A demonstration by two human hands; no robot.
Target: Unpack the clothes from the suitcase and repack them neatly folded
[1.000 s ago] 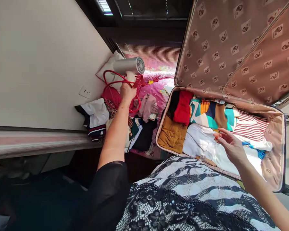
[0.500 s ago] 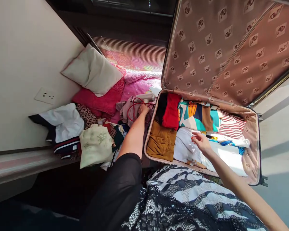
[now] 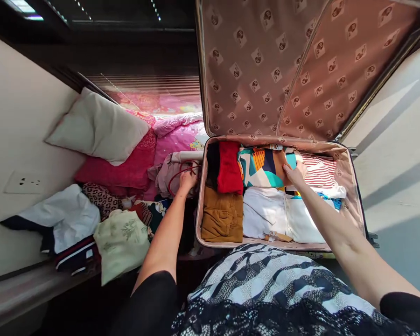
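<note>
Hair dryer [image 3: 186,157] lies on pink clothes [image 3: 168,173] beside the suitcase [image 3: 360,205], just beyond left hand [image 3: 187,181]; I cannot tell its fingers' grip. My right hand [image 3: 295,172] grasps patterned clothing [image 3: 266,169].

The suitcase lid [image 3: 259,74] runs off the top edge; the left hand [image 3: 188,181] partly hides the red cord [image 3: 171,183], its fingertips hard to make out

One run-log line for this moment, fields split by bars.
left hand: at hair dryer and red cord, grip unclear | right hand: on patterned garment | suitcase: open, clothes inside
</note>
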